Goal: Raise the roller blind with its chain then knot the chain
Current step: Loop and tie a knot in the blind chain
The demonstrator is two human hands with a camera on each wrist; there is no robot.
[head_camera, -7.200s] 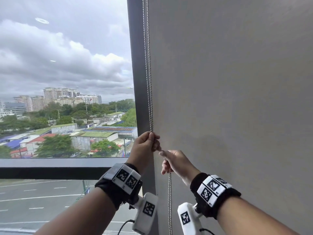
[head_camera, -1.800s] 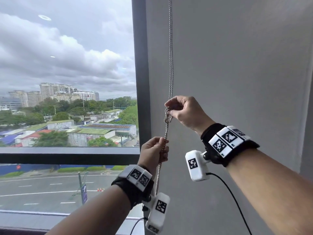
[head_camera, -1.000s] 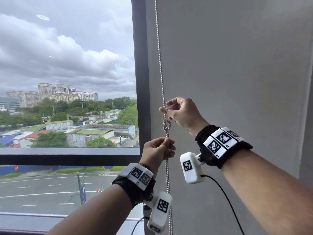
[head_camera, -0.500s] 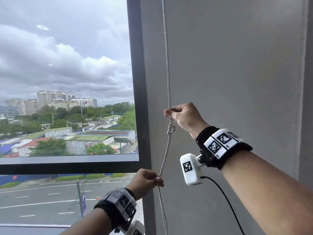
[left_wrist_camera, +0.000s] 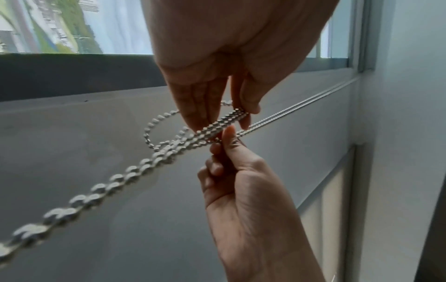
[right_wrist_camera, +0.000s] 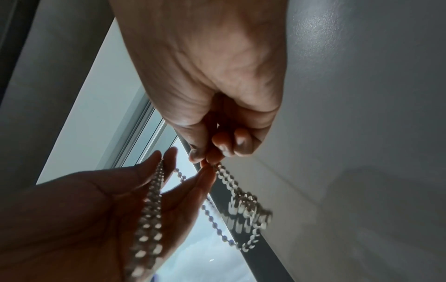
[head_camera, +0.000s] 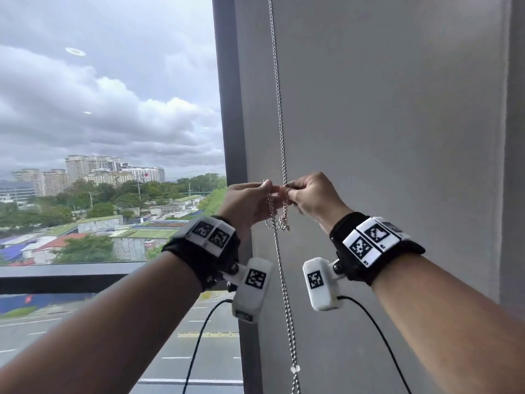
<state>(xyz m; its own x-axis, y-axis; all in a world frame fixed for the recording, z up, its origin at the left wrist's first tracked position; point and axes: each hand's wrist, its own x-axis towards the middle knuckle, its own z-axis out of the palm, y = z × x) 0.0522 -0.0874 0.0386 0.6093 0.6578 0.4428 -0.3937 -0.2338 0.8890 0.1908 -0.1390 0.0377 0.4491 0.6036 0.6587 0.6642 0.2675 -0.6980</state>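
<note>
The silver bead chain (head_camera: 279, 115) hangs down the grey wall beside the window frame. At chest height my two hands meet on it. My right hand (head_camera: 288, 190) pinches the chain with curled fingertips (right_wrist_camera: 218, 150). My left hand (head_camera: 268, 189) holds a doubled stretch of chain (left_wrist_camera: 229, 117) between thumb and nearly straight fingers. A slack loop (head_camera: 279, 221) dangles between the palms, tangled at its lowest point. Below that, the chain (head_camera: 285, 294) drops on between the wrist cameras. The blind's fabric is not over the glass in view.
The dark window frame post (head_camera: 228, 109) stands just left of the chain, with the glass (head_camera: 113, 109) and a city view beyond. A grey wall (head_camera: 397, 123) fills the right. A white connector (head_camera: 295, 368) sits low on the chain. Camera cables hang under both wrists.
My left hand has risen from low on the chain to meet the right hand, bringing slack up into a hanging loop. The right hand has stayed at about the same height.
</note>
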